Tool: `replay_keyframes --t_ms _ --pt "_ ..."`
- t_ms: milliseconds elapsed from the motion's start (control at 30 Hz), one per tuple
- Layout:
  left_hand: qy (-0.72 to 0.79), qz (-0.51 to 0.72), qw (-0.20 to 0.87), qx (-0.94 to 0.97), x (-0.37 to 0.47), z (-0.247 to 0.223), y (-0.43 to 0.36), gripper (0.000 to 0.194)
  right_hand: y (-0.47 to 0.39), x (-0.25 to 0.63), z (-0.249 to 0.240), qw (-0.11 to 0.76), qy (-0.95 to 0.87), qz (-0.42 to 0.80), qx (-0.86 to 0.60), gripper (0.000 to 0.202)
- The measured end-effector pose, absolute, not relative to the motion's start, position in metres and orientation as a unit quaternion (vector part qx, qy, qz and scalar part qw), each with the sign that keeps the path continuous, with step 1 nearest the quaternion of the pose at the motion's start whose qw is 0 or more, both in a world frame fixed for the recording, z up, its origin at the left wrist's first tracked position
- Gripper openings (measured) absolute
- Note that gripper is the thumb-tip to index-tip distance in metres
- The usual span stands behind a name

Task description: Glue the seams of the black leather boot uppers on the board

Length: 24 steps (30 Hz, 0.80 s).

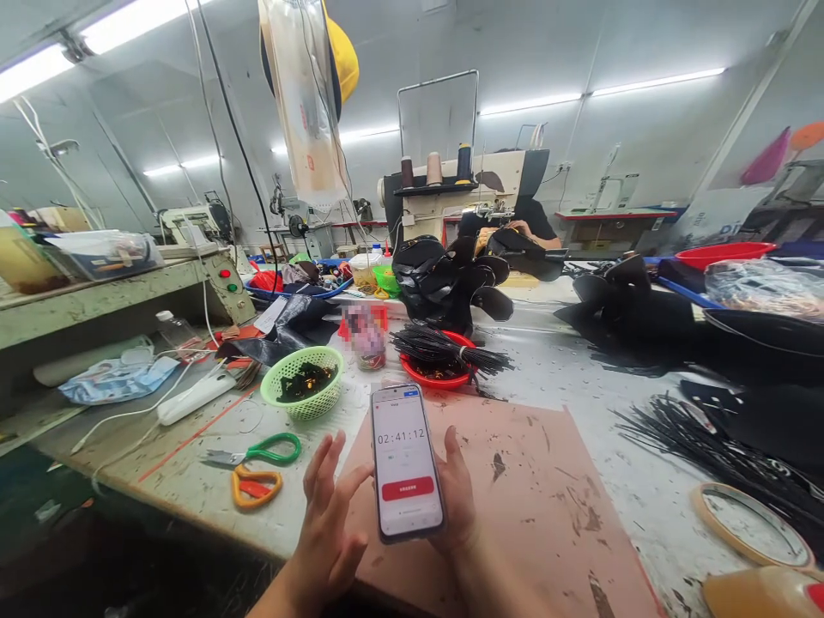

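Note:
A smartphone [408, 459] rests upright in my right hand [458, 498], which is wrapped around its right side and back, the thumb along the edge. Its lit screen shows a timer reading 02:41:12 above a red button. My left hand [331, 511] is beside the phone's left edge, palm partly turned to it, fingers spread and apart; one fingertip is very close to the edge, and I cannot tell if it touches. Beneath both hands lies a worn pinkish sheet [515, 481]. Green-handled scissors [274, 448] and orange-handled snips [257, 487] lie to the left.
A green basket [274, 399] of small black pieces and a red bowl [444, 384] under a black strap bundle [444, 348] stand beyond the phone. A tape roll [701, 506] and black strips [682, 438] lie right. Behind a sewing machine [418, 206], another person's arm [537, 225] is visible.

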<state>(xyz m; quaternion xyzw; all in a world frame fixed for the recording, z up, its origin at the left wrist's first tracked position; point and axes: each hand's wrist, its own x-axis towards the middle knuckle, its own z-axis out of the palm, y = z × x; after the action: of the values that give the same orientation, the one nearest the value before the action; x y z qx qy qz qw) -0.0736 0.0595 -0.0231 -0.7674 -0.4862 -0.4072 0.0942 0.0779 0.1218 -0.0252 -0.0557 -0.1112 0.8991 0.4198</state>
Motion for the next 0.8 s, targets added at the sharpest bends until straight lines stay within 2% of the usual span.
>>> replay_keyframes --t_ms 367,800 --pt "-0.495 -0.398 0.093 -0.767 -0.0734 -0.023 0.0598 0.047 0.1191 0.0784 -0.0273 0.408 -0.102 0.906 -0.04 0.067" --pt "-0.496 -0.39 0.085 -0.771 -0.0738 -0.0224 0.0605 0.048 0.1181 0.0784 -0.0234 0.42 -0.11 0.898 -0.065 0.067"
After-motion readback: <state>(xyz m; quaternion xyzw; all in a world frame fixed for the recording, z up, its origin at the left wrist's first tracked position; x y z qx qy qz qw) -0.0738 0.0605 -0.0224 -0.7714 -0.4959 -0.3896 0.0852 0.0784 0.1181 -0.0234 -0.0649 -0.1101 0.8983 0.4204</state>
